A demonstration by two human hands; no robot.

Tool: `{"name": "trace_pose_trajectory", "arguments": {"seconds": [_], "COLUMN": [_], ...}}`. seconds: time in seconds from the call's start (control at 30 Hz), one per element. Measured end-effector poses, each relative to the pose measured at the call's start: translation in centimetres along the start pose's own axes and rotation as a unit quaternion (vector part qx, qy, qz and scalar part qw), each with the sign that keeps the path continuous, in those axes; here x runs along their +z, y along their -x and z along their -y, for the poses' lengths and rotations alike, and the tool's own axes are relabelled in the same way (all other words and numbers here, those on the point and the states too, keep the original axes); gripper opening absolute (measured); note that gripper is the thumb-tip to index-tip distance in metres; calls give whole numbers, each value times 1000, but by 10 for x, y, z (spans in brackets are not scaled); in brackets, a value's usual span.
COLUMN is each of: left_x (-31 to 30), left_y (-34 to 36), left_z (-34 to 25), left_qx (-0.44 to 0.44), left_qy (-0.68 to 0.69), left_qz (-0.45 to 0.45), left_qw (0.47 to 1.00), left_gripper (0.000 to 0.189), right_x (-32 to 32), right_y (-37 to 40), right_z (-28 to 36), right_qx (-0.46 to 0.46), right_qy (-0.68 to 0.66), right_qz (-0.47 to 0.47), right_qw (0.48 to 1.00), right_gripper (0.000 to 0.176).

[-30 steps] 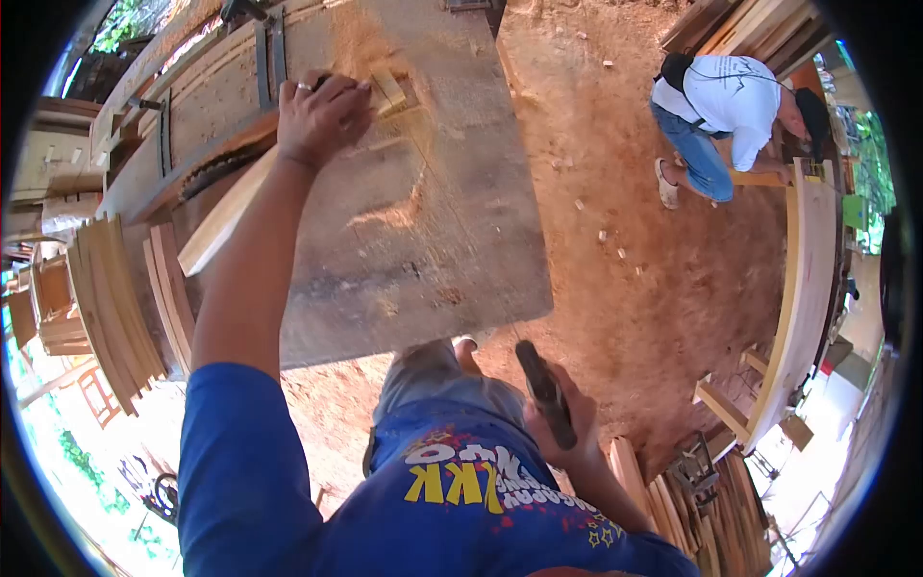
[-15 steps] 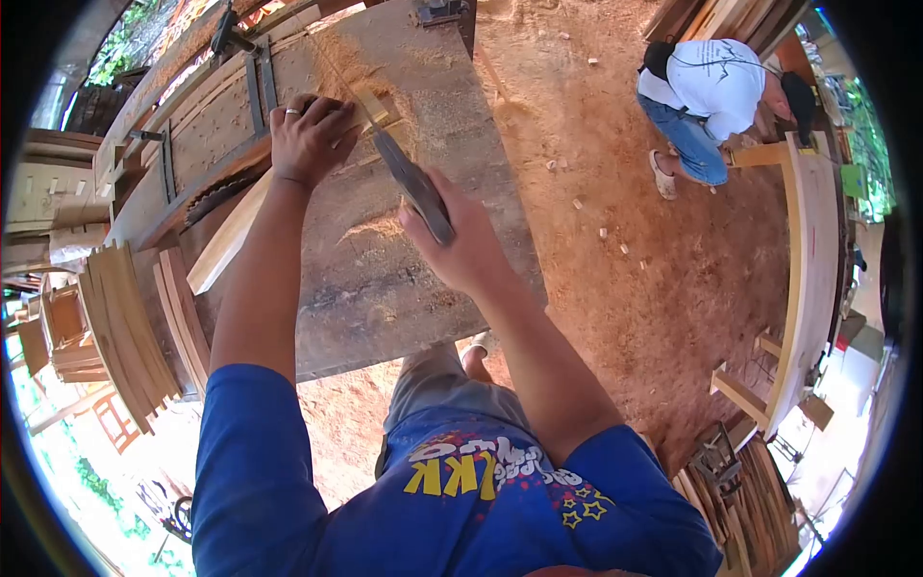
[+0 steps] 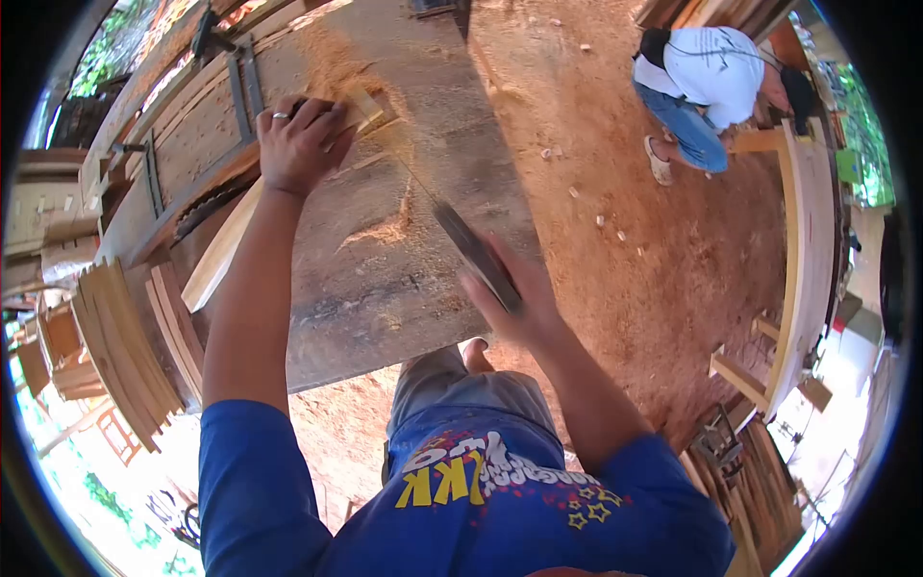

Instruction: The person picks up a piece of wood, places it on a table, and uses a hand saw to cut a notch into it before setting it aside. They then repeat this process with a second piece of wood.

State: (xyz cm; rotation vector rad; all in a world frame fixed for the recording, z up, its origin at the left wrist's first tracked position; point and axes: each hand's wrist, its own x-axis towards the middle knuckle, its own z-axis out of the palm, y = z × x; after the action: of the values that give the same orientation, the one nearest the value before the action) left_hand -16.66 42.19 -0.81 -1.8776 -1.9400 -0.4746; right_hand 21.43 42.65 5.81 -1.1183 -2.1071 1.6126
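1. Wooden strip: a long, pale, smooth-planed piece. It lies slantwise across the grey, weathered workbench, and its near end sticks out past the bench's left edge.
2. Its far end is a squared, yellowish stub that shows just beyond the knuckles, with orange sawdust dusted around it.
3. The left hand, with a ring on one finger, is clamped down over the strip near that far end and presses it flat to the bench.
4. The right hand is clenched around the dark handle of a handsaw. The thin blade runs up and away towards the strip's far end, beside the left hand. I cannot tell whether the teeth touch the wood.
5. A small drift of sawdust lies on the bench between the two hands.
6. A toothed circular blade sits in a slot of the bench, close against the strip's left side.
7. Curved boards are stacked on edge at the left, below the bench.
8. Well apart, at the upper right, another person in a white shirt crouches on the reddish dirt floor beside a long pale plank.
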Motion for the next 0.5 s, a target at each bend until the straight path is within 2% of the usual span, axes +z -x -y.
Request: {"name": "trace_pose_trajectory", "arguments": {"seconds": [0.1,0.3,0.4,0.47,0.5], "left_x": [-1,-6,-5,-3,-2], "left_y": [0,1,-2,2,4], "left_z": [-1,-6,-1,-2,-2], "left_qx": [0,-1,3,-11,-13], "left_qy": [-20,-28,-27,-21,-20], "left_qz": [14,12,8,19,17], "left_qw": [1000,1000,1000,1000,1000], "left_gripper": [30,32,31,31,31], "right_x": [23,25,24,-2,-15], "right_y": [-79,-76,-18,50,88], "right_z": [29,34,2,-7,-1], "right_qx": [15,-4,-65,-19,41], "right_qy": [-30,-53,-47,-24,-15], "right_qz": [12,25,-39,-15,-2], "right_qw": [999,998,996,999,999], "right_gripper": [55,57,57,60,61]}}
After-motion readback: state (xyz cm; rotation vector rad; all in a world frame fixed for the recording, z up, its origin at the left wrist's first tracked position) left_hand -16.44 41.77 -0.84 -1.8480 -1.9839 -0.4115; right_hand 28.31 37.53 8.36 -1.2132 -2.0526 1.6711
